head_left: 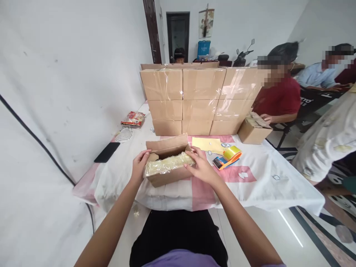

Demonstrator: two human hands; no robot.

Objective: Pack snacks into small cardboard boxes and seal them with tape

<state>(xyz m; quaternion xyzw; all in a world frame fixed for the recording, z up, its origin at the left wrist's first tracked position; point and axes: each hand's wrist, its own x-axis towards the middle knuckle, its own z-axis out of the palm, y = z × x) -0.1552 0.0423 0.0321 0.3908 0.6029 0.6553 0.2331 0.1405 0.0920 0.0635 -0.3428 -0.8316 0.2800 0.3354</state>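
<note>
A small cardboard box [169, 178] stands on the table in front of me, its back flap [167, 145] raised. Along the front of its opening lies a pale yellow bundle [167, 165] in crinkled clear plastic; what is inside the plastic cannot be made out. My left hand [139, 164] grips the box's left end, fingers at the flap's corner. My right hand [202, 167] holds the right end, its thumb and fingers against the plastic and the box edge. To the right of the box lies an orange tape dispenser [228, 158] with a yellow roll.
Taped cardboard boxes [198, 111] form a stacked wall at the back. Another box [253, 129] stands right, near a person in red [278, 98]. Yellow paper [205, 144], a black flat object [107, 152] and a red food packet [133, 118] lie on the tablecloth [258, 193].
</note>
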